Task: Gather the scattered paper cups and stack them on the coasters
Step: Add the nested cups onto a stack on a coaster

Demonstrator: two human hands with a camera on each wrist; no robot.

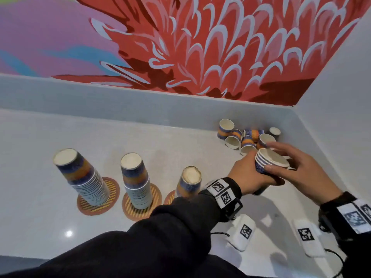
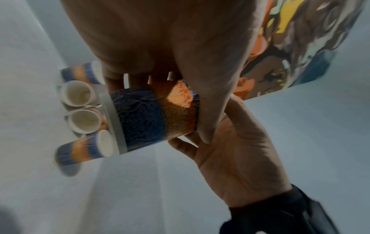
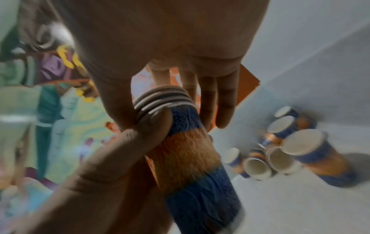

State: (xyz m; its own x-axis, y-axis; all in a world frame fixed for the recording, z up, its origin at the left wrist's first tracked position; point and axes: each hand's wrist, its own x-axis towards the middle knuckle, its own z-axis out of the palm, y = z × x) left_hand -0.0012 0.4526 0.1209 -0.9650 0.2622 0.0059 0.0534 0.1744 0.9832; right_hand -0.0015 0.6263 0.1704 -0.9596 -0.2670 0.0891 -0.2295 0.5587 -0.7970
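A nested stack of cups is gripped round its side by the left hand above the desk. Its rims are pinched by the right hand, thumb against fingers. Just behind, loose cups are seen lying in the corner.

Pale grey speckled surface lay under your left hand and right hand, and stretched wide to their left. Beyond your hands a low grey upstand closed the far edge. Above it was a painted mural, with a big red flower with white-tipped petals ahead of your hands and purple and blue bands further left. A plain grey side wall stood close on the right of your right hand and met the upstand in a corner. One small glint of light sat on the surface, well left of your left hand.
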